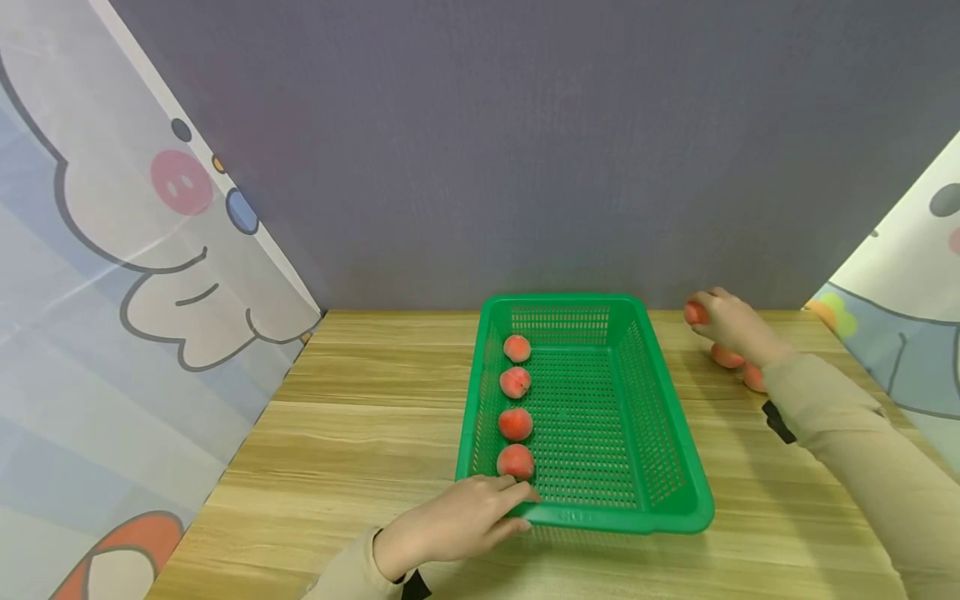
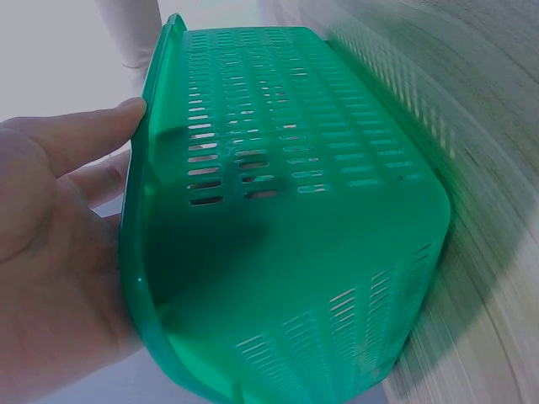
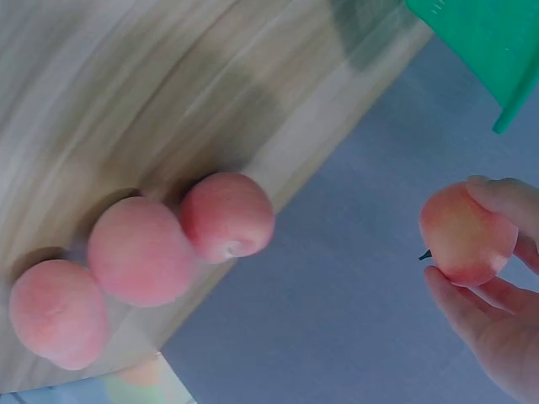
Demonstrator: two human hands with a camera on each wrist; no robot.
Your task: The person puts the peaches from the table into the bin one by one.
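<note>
My right hand (image 1: 738, 327) pinches a peach (image 3: 467, 234) between thumb and fingers, held above the table to the right of the basket. Below that hand, three more peaches lie close together; one of these peaches (image 3: 141, 251) sits between the other two in the right wrist view. My left hand (image 1: 463, 518) grips the near left corner of a green plastic basket (image 1: 607, 518), thumb outside the rim and fingers over it. Inside, several peaches form a row along the left wall, the nearest peach (image 1: 516, 462) just beyond my left fingers.
The basket stands on a wood-grain table (image 1: 360, 433). A grey wall (image 1: 480, 150) rises behind the table's far edge. Cartoon-printed sheets (image 1: 112, 275) hang at the left and right sides.
</note>
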